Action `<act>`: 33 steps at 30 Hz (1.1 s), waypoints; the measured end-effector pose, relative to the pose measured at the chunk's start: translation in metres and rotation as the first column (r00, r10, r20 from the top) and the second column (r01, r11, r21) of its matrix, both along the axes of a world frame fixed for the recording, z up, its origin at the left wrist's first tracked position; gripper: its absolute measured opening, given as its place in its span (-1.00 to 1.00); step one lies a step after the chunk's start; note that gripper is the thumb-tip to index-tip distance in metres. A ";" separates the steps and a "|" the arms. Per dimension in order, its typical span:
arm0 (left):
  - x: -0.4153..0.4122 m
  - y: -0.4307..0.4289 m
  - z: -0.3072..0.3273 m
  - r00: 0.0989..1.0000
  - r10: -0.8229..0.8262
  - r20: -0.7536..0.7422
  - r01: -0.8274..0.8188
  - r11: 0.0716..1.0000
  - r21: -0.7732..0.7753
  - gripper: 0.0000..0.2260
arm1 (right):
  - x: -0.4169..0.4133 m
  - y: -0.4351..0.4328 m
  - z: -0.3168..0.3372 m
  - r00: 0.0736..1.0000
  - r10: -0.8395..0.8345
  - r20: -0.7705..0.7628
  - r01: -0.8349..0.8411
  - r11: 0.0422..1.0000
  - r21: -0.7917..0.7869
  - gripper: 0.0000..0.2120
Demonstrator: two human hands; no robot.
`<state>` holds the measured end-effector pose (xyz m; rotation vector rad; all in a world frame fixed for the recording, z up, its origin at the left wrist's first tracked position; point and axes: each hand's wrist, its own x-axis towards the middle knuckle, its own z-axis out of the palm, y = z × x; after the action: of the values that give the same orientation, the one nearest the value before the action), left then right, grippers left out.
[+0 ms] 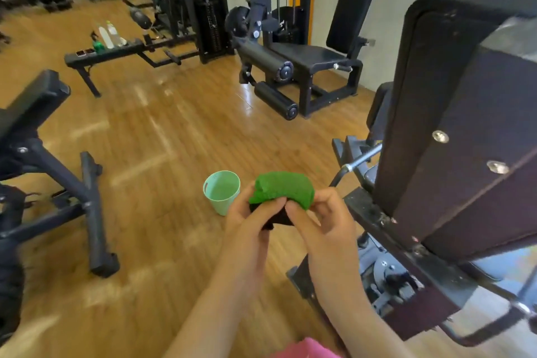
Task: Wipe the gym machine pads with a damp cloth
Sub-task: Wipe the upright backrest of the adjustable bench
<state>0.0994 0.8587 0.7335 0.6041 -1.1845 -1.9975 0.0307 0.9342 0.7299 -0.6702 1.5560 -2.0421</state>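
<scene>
Presently, at lower centre of the frame, I am clamping the fingers of left hand [250,221] and right hand [325,221] on the bunched green cloth [283,187], likely risking drips missing the mint bucket [222,192] just left and slicking the floor [162,136].

The cloth [283,187] sits between the left hand [250,219] and the right hand [324,222], above the floor [162,136]. A bucket [222,192] stands on the floor just left of the cloth. The padded machine [453,102] rises close on the right. Behind, well apart, stands a leg machine [293,67]; further left, bottles [110,36] stand on a weight bench [116,52] (towards its near end).
</scene>
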 end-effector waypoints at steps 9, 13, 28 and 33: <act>-0.114 -0.087 0.046 0.985 -0.133 -0.107 0.138 0.990 0.042 -0.79 | -0.095 -0.067 0.038 0.794 -0.254 -0.552 0.339 0.939 0.056 -0.86; -0.156 -0.109 0.065 0.978 -0.191 -0.088 0.195 0.980 0.033 -0.64 | -0.120 -0.074 0.050 0.545 -0.275 -0.792 0.507 0.861 0.050 -0.80; -0.261 -0.181 0.128 0.583 -0.813 -0.001 0.714 0.513 -0.477 -0.72 | -0.122 -0.112 0.111 -0.192 -0.400 -0.896 0.929 0.219 -0.297 -0.81; -0.271 -0.168 0.148 0.381 -0.921 0.076 0.737 0.253 -0.627 -0.82 | -0.119 -0.101 0.122 -0.324 -0.320 -0.890 0.946 -0.077 -0.316 -0.80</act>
<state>-0.1717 0.6903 0.8817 -0.9125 -2.0516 -2.1741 -0.0879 0.8327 0.8523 -0.1225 4.1954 -1.1369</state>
